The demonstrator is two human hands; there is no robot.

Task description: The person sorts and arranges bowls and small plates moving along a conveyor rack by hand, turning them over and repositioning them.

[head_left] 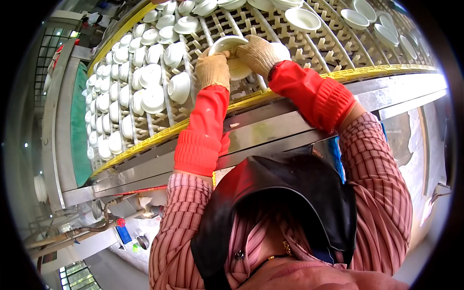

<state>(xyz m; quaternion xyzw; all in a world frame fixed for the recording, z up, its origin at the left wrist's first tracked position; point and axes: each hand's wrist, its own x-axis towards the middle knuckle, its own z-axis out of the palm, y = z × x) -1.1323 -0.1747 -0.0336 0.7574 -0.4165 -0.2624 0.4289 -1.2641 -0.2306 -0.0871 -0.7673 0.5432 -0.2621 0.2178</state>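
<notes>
My left hand (213, 68), in a tan work glove and red sleeve cover, grips the left edge of a white bowl (227, 43). On the other side, my right hand (257, 54), gloved the same way, is closed at that bowl's right edge. Just below the gloves shows a second white bowl (240, 71), its upper part hidden by my hands; I cannot tell whether it is held too. Both bowls are over the pegged conveyor rack (309, 46). Right of my right glove, another white piece (281, 51) is partly covered.
Rows of white bowls (153, 99) stand tilted on the rack at left. More white dishes (355, 19) lie at upper right, with one bowl (303, 20) nearer. A yellow edge strip (169, 131) and a metal ledge (270, 126) run along the near side.
</notes>
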